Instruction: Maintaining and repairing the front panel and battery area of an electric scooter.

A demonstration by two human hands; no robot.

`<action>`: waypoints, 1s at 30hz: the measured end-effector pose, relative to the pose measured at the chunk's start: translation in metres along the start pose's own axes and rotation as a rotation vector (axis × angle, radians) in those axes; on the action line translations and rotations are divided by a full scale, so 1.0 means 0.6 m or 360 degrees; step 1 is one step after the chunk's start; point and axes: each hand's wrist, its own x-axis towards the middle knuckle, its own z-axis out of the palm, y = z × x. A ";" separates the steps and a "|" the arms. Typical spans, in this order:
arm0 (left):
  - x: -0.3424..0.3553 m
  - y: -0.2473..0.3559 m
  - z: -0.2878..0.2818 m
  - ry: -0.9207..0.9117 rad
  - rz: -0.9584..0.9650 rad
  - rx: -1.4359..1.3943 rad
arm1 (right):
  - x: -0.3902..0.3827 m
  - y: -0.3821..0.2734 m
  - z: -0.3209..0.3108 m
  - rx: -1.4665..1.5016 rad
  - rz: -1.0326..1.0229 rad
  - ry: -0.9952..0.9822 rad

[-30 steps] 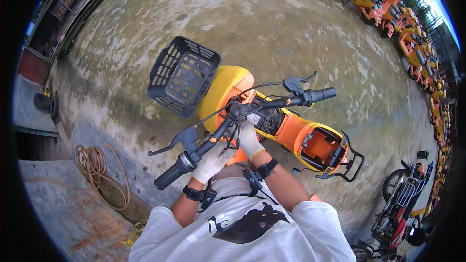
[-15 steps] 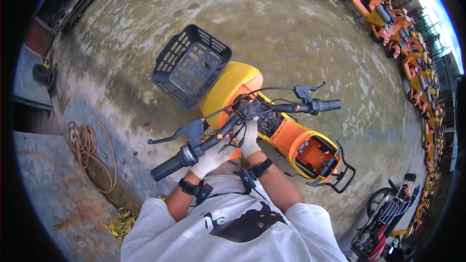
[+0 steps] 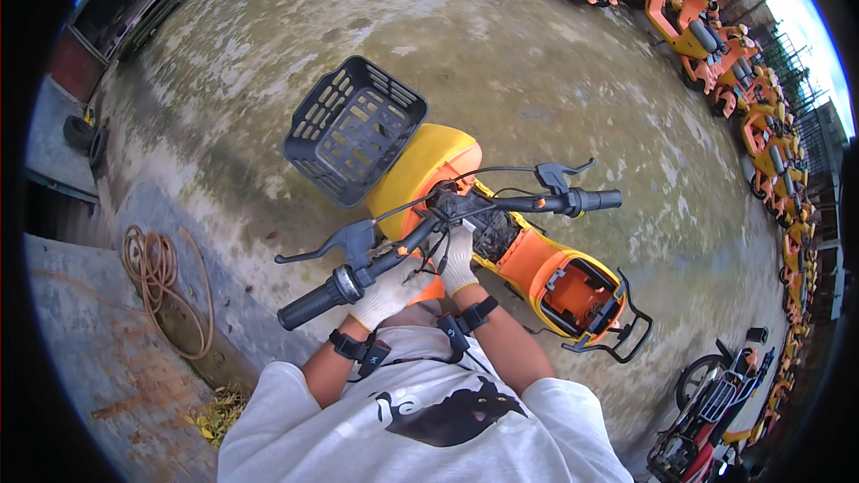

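Here, 2 hands (image 3: pixel 391 293) (gloved) below 1 handlebar (image 3: pixel 416 237)

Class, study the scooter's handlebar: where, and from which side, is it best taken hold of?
Probably by the dark grip at the left end of the handlebar, coming from the near side, palm down. This plain cylinder juts out uncluttered toward the picture's lower left, with the brake lever along its far side, likely within finger reach.
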 end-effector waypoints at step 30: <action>0.110 -0.058 0.106 0.0349 -0.0045 -0.0856 | -0.288 0.361 -0.322 0.2094 0.1224 0.0674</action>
